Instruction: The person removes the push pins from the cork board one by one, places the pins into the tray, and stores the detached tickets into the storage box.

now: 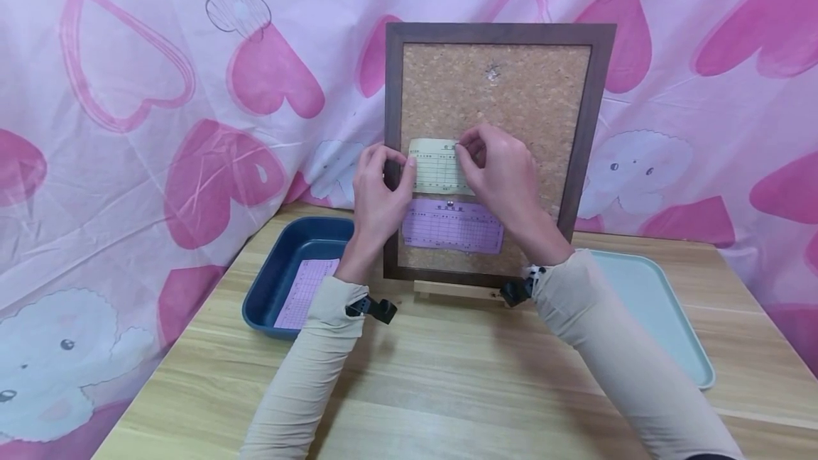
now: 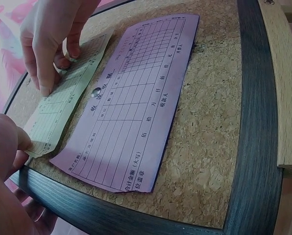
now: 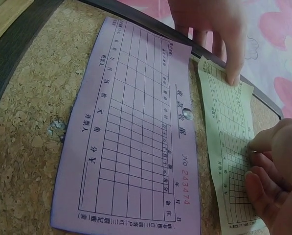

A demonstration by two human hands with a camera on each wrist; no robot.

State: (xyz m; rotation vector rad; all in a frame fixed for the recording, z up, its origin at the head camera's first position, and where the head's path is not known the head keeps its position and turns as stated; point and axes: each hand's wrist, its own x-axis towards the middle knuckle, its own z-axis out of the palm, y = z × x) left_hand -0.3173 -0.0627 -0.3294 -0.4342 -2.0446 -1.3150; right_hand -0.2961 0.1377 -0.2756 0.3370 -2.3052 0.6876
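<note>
A cork board (image 1: 498,98) in a dark wooden frame stands upright on the table. On it lies a pale yellow-green receipt slip (image 1: 434,165), just above a pink receipt slip (image 1: 454,226) fastened by a silver thumbtack (image 2: 96,92). My left hand (image 1: 377,194) grips the frame's left side, its thumb (image 3: 235,68) pressing the yellow-green slip's left end. My right hand (image 1: 505,172) holds curled fingers and thumb against the same slip near its upper edge. Whatever lies between those fingertips is hidden.
At the left stands a dark blue tray (image 1: 255,297) with another pink slip (image 1: 305,289) inside. A pale green tray (image 1: 664,318) lies at the right, partly behind my right arm. A wooden stand (image 1: 447,289) supports the board. Printed pink cloth (image 1: 307,13) hangs behind.
</note>
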